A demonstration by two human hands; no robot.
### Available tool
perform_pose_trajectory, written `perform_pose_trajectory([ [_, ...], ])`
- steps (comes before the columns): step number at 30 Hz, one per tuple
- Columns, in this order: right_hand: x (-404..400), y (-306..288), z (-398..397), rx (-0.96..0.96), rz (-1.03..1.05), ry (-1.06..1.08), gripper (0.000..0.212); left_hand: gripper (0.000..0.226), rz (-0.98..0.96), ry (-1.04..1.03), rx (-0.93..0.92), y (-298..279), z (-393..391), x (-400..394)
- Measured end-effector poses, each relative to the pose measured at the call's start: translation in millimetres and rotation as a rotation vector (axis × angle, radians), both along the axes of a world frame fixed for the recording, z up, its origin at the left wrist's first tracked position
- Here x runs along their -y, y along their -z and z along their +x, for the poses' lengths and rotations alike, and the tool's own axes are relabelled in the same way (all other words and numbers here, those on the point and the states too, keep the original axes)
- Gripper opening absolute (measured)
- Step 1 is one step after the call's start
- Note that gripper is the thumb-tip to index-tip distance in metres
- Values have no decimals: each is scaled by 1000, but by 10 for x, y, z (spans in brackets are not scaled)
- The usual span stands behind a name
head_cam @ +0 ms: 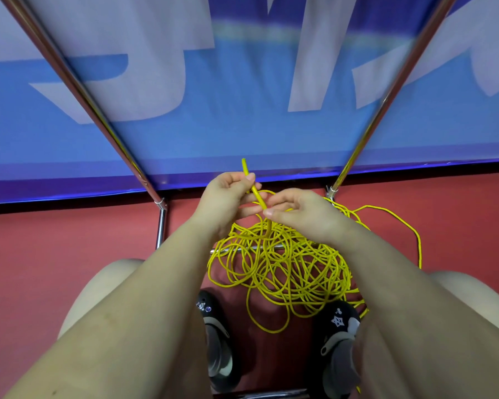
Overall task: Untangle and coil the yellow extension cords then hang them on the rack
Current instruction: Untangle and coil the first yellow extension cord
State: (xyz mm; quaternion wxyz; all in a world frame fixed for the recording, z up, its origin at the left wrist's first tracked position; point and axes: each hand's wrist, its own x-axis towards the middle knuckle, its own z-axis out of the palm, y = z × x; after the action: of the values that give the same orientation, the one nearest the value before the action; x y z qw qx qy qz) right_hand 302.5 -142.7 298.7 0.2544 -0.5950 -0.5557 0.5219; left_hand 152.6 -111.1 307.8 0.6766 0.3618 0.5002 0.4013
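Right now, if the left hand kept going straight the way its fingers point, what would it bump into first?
Most likely the right hand: the left hand points rightward along the yellow cord end both pinch, and their fingertips nearly meet. Depth is hard to judge.

Both bare forearms reach forward and converge in front of the person. The left hand (225,197) is raised slightly higher, its thumb and curled fingers pinching a yellow cord end (252,185). The right hand (300,210) sits just beside it, thumb and forefinger pinching the same cord lower down, knuckles turned outward.
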Motion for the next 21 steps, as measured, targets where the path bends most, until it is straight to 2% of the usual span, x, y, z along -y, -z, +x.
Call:
perform_pose_trajectory([
  [4,21,-3,-21,116,84,-28,13,11,-52,-70,95,-20,1,-17],
  [7,18,-11,-31,131,132,-18,4,12,-46,-46,84,-16,11,-12],
  [10,-6,-40,-56,-78,102,120,13,16,43,60,-114,32,8,-10],
  [13,-50,-96,-28,-279,33,312,14,21,119,298,-286,80,20,58],
  [17,-85,-147,38,-426,-9,525,16,24,141,513,-361,110,37,143],
  [21,-91,-193,103,-551,-25,642,8,17,178,527,-382,119,37,143],
])
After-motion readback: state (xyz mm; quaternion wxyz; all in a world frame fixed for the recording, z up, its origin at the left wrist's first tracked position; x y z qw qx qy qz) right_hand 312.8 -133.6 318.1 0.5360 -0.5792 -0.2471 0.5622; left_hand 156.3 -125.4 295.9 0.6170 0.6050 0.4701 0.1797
